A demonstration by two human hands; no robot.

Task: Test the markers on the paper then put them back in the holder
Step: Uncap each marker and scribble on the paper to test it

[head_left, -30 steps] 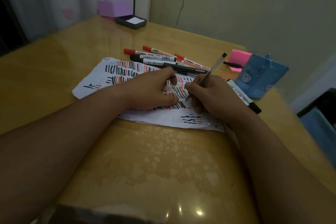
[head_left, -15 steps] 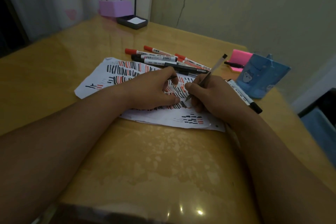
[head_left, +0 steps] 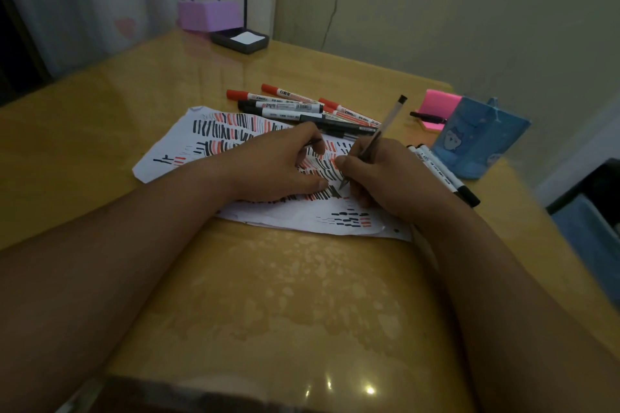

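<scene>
Head view: the slim clear-barrelled marker with a black end is a light, stiff, smooth plastic stick, probably best pinched low near the tip for control. The right hand grips it just so, fingers curled round the lower barrel, tip touching the white paper sheet streaked with black and red strokes at the middle of the glossy yellow table. That thin sheet would likely slide, so the left hand rests on it, fingers bent; whether it also holds a cap I cannot tell. The blue cartoon-printed holder stands far right.
</scene>
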